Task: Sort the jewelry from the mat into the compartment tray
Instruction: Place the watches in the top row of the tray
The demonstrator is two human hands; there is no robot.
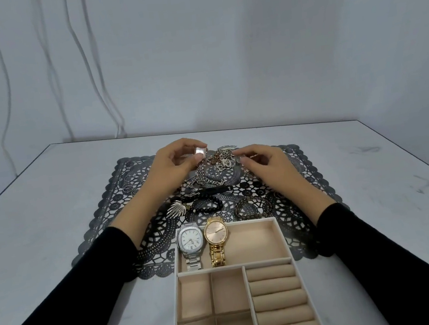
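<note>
left hand point(178, 164) pinches a small silver watch point(201, 151) above the mat point(296, 206), band hanging down | right hand point(263, 163) curled at the chain pile point(222, 157), cannot tell if it grips | tray point(249, 221) near edge of mat, top box holds big silver watch point(190, 241) beside gold watch point(216, 235)

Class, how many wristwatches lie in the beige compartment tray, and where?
2. A silver watch and a gold watch lie side by side in the far compartment of the tray, silver on the left. None appear hidden.
</note>
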